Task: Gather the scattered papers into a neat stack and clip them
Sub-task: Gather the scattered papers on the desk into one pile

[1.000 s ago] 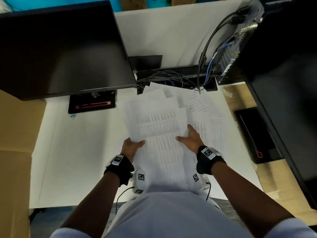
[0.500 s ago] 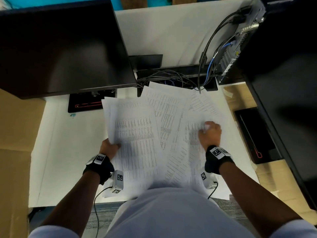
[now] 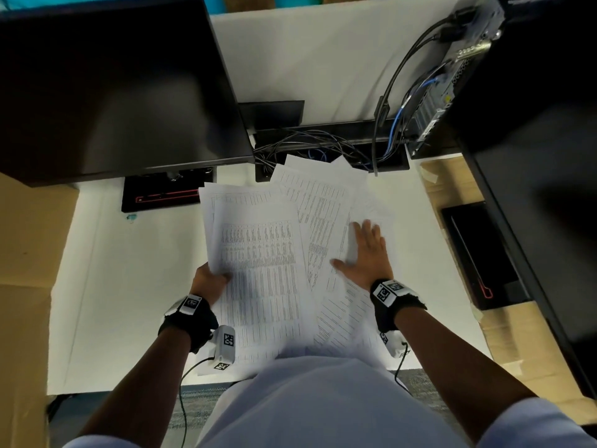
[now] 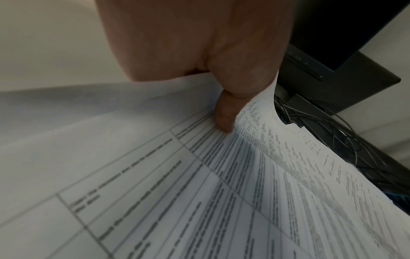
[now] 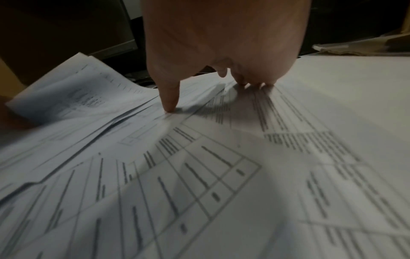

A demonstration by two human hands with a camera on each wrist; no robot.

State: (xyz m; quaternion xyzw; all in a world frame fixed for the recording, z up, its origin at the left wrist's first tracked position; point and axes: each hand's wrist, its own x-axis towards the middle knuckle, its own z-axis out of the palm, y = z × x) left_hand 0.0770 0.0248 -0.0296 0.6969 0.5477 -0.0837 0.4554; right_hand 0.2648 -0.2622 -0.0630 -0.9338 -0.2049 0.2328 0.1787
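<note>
The left hand [image 3: 210, 281] pinches thin printed sheets [image 3: 258, 253] (table-ruled, curling) while the right hand [image 3: 366, 253] lies flat, fingers spread, on fanned papers [image 3: 323, 205].

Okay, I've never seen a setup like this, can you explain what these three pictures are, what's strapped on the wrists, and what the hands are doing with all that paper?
There is no robot here: a person works with bare hands and wears three cameras. The wide picture comes from a camera on the head, looking down at a white desk. The other two come from small cameras strapped to each wrist, looking along the hand, so the palm fills the top of each.

On the desk lie printed sheets of tables, the papers, fanned out unevenly rather than stacked. Behind them are a dark monitor and a tangle of cables.

The left hand grips the edge of one bundle, thumb on top; the left wrist view shows the sheets curving up from it. The right hand lies flat with fingers spread, pressing on the loose sheets. No clip is visible.
</note>
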